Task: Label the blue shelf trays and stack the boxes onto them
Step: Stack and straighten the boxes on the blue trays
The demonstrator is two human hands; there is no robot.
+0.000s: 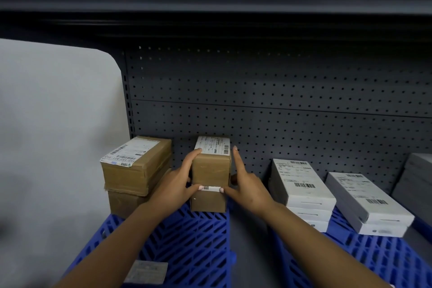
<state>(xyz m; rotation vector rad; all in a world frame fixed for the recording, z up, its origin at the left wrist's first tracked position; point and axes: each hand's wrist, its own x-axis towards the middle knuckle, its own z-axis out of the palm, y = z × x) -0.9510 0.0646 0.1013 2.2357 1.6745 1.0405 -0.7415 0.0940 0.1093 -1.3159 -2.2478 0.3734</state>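
Note:
A small brown box (211, 169) with a white shipping label on top sits on another brown box (208, 201) at the back of the left blue tray (187, 236). My left hand (174, 184) holds the upper box's left side, thumb on its front lower edge. Against the right side lies my right hand (245, 184), index finger straight up along the box and thumb on the front. A grey label (146, 272) lies on the left tray's front. The right blue tray (364, 259) carries white boxes (301, 188).
Two stacked brown boxes (135, 170) stand at the tray's back left. More white boxes (367, 203) and a grey box (416, 177) sit to the right. A dark pegboard back panel (280, 105) and an upper shelf (210, 7) enclose the space. A white wall (58, 124) is at left.

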